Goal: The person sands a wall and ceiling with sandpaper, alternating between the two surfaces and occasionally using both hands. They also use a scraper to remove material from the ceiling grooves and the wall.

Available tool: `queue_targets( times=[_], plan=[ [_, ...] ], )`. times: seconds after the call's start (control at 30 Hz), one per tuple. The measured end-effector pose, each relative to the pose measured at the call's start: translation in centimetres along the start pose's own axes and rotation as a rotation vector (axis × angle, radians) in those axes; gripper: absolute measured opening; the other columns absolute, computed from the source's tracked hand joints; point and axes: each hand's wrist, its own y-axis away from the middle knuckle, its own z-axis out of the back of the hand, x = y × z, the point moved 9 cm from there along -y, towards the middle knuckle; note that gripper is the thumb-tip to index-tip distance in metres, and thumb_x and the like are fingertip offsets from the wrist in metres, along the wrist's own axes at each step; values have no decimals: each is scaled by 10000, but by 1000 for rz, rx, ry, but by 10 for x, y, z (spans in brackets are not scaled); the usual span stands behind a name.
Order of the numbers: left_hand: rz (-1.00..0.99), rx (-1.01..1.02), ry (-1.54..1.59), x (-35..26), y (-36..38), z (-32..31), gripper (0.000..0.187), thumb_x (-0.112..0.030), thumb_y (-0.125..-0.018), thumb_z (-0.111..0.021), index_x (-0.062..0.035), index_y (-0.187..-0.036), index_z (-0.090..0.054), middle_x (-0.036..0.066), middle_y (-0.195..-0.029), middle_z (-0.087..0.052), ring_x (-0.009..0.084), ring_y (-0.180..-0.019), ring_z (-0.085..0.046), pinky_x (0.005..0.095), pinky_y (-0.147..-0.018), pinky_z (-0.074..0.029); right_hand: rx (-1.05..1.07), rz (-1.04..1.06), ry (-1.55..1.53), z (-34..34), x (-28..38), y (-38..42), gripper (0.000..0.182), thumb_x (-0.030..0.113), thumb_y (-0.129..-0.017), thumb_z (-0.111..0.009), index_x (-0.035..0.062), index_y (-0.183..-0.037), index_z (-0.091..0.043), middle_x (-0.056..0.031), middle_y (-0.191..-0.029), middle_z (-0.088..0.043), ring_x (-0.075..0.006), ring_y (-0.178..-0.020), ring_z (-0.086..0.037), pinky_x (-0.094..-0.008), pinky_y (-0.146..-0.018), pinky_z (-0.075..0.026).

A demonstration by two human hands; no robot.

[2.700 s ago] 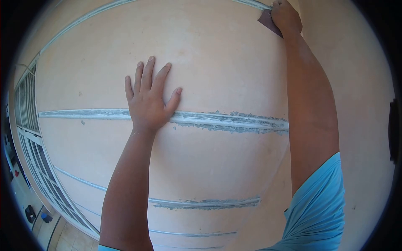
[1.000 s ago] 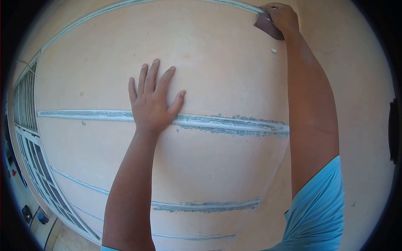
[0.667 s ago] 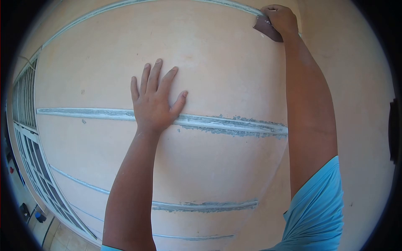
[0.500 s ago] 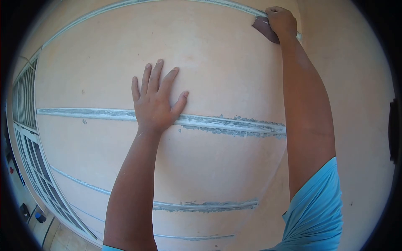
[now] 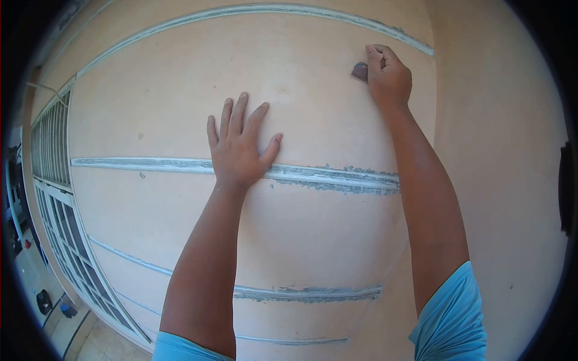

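Observation:
My left hand (image 5: 239, 150) lies flat on the peach wall (image 5: 313, 240), fingers spread, with its heel over the middle pale grey strip (image 5: 144, 163). At the upper right, my right hand (image 5: 390, 75) is closed on a small dark brown sheet (image 5: 360, 71), mostly hidden behind the fingers. That hand is a little below the top grey strip (image 5: 241, 11). Rough grey patches run along the edges of the middle strip and of a lower strip (image 5: 313, 293).
On the left stands a white barred door (image 5: 75, 240) below a slatted vent (image 5: 53, 141). A wall corner runs down at the right. Small dark and blue items (image 5: 68, 310) lie on the floor at the lower left.
My right hand has come down off the top strip with the brown sheet, of which less now shows. The view has shifted slightly; my left hand remains flat on the wall.

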Motion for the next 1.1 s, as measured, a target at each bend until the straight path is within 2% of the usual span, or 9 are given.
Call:
queue_targets(
  times=[0.07, 0.13, 0.23, 0.3, 0.4, 0.53, 0.6, 0.7, 1.1],
  plan=[
    [-7, -4, 11, -3, 0, 0, 578, -432, -899, -661, -222, -1430, -571, 98, -1599, -408, 332, -1507, -315, 598, -1217, -168, -167, 253, -4, 4, 12, 35, 299, 429, -979, -614, 160, -1009, -740, -31, -744, -716, -234, -759, -691, -403, -682, -507],
    [2, -10, 14, -2, 1, 0, 576, -432, -908, -653, -220, -1437, -562, 99, -1601, -405, 329, -1509, -313, 593, -1219, -165, -151, 499, 157, -6, 28, 66, 328, 457, -961, -639, 142, -988, -728, -26, -768, -711, -223, -750, -672, -392, -693, -484],
    [-12, -26, -11, -3, 2, -1, 571, -429, -921, -644, -223, -1446, -551, 97, -1606, -400, 323, -1511, -315, 588, -1221, -165, -133, 508, 215, -3, 34, 107, 375, 494, -931, -669, 129, -1004, -720, -25, -789, -705, -205, -721, -649, -383, -724, -456],
    [-30, -31, -16, -4, 1, -3, 568, -424, -930, -637, -227, -1454, -541, 95, -1610, -395, 316, -1510, -319, 582, -1222, -170, -49, 513, 274, -8, 34, 125, 409, 510, -931, -672, 140, -1097, -720, -34, -893, -737, -214, -778, -675, -379, -806, -448],
    [-15, -31, -52, -2, 3, -3, 565, -432, -942, -625, -233, -1462, -535, 84, -1615, -391, 311, -1514, -314, 574, -1225, -174, -2, 531, 249, -9, 33, 146, 477, 555, -907, -682, 133, -1127, -709, -36, -903, -732, -209, -795, -670, -399, -826, -440],
    [-12, -44, -47, -3, 5, -1, 559, -431, -950, -616, -234, -1466, -531, 81, -1616, -390, 311, -1516, -308, 573, -1223, -180, 23, 553, 262, -8, 34, 158, 474, 552, -901, -690, 135, -1127, -704, -43, -885, -724, -205, -801, -668, -397, -825, -441],
    [-23, -63, -69, -4, 5, -1, 553, -432, -943, -618, -228, -1450, -537, 87, -1597, -409, 304, -1505, -323, 570, -1221, -190, -24, 566, 248, -6, 35, 158, 392, 510, -877, -717, 150, -1033, -701, 4, -820, -687, -178, -753, -657, -389, -778, -423],
    [-23, -62, -79, -5, 4, -1, 551, -430, -944, -617, -229, -1451, -536, 89, -1595, -412, 306, -1503, -326, 571, -1220, -195, 9, 545, 262, -8, 34, 157, 427, 519, -912, -687, 132, -1093, -696, -29, -836, -704, -197, -759, -652, -391, -791, -431],
    [-33, -78, -84, -6, 6, 0, 535, -420, -954, -610, -215, -1444, -546, 106, -1576, -432, 315, -1497, -335, 573, -1211, -208, -45, 543, 200, -6, 30, 157, 389, 484, -892, -711, 125, -1042, -691, -24, -797, -689, -201, -740, -652, -392, -765, -426]
  ],
)
